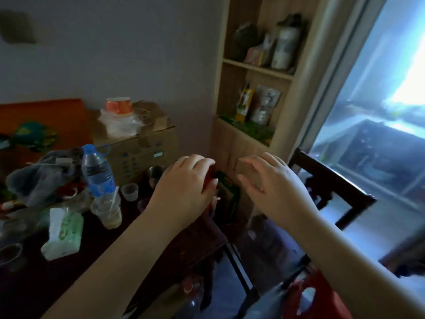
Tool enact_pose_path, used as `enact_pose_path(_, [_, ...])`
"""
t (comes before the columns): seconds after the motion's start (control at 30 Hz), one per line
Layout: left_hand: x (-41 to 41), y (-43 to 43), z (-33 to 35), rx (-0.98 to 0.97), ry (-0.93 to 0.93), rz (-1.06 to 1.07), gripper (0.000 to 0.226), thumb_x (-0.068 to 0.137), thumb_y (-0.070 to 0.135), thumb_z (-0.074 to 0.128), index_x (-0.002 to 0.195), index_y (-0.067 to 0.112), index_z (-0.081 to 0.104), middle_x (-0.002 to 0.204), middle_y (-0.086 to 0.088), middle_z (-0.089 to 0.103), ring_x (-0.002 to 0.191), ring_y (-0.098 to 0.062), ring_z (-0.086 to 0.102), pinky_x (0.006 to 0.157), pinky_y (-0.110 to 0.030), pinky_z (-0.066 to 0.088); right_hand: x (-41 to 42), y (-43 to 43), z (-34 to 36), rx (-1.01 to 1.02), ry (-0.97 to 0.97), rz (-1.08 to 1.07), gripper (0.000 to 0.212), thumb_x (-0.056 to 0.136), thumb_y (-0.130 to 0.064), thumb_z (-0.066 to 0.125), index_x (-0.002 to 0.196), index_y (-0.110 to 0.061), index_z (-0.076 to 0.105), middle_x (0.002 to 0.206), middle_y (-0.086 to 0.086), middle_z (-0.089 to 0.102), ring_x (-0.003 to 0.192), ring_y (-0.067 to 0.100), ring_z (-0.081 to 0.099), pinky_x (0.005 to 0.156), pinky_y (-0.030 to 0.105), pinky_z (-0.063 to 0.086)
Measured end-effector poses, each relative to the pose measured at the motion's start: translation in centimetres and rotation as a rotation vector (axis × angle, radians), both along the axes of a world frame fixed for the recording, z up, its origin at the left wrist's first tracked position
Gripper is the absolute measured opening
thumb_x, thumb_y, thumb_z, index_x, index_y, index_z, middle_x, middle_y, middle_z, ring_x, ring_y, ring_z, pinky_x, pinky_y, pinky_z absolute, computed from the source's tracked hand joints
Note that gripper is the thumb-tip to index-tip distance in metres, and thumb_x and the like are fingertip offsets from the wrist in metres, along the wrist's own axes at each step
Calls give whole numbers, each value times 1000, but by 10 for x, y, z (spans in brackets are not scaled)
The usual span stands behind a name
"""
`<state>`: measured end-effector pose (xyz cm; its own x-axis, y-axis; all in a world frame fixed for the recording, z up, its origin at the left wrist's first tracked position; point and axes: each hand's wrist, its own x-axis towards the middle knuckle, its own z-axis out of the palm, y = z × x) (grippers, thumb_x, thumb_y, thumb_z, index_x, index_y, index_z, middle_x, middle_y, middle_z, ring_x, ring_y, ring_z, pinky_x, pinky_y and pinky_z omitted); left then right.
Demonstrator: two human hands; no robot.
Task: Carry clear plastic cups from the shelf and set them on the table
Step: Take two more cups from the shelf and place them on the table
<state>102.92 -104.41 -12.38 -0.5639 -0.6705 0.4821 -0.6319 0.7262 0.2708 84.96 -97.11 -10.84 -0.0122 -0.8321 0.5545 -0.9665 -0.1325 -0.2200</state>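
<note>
Left hand (184,189) fingers seemingly clamp something red; right hand (273,187) fingers apart, beside water bottle (96,169).

Both hands raised over the far edge of the dark table (69,279). Left hand (184,189) curls around a red object, mostly hidden; right hand (273,189), fingers spread, holds nothing. Small clear cup (130,191) and water bottle (96,169) stand left of the left hand. Wooden shelf (255,72) rises beyond both hands.

The shelf (255,93) stands right of the table (161,245), chair (331,183) beside it.
</note>
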Motion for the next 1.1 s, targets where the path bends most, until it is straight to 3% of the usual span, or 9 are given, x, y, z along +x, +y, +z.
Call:
enact_pose_path(0.3, [-110,129,77,-80,4,-349,44,92,42,36,130,22,44,131,2,52,122,-17,42,102,-39,31,-80,199,71,-135,80,-360,27,89,-35,52,110,-19,60,103,1,64,99,23,57,82,35,45])
enact_pose_path(0.47, [-188,235,96,-47,4,-542,47,91,46,35,131,23,42,136,-1,49,126,-19,40,102,-38,30,-120,344,89,-144,73,-585,42,89,-46,49,116,-15,59,110,5,63,105,25,56,88,38,46])
enact_pose_path(0.6, [-250,342,110,-57,11,-722,51,90,46,37,134,22,42,139,-3,48,129,-21,39,105,-36,29,-140,465,102,-116,89,-768,64,83,-61,32,118,-14,57,112,5,62,106,25,55,88,35,44])
enact_pose_path(0.73, [-299,452,114,-77,25,-874,52,90,48,35,134,20,42,137,-5,50,127,-24,42,104,-44,34,-159,582,109,-95,138,-945,69,81,-67,25,123,-20,53,119,0,59,111,18,51,82,26,35])
enact_pose_path(0.9, [-342,565,111,-123,36,-1020,62,85,56,26,134,21,40,136,-5,50,126,-24,43,102,-42,37,-175,706,111,-74,113,-1075,73,82,-72,23,125,-20,51,126,1,56,118,18,48,94,38,43])
enact_pose_path(1.1, [-394,668,120,-86,24,-1166,63,81,60,24,133,27,40,136,-1,50,126,-21,43,101,-42,35,-193,803,112,-68,119,-1222,73,82,-71,25,125,-18,50,124,-1,56,114,16,46,89,36,43])
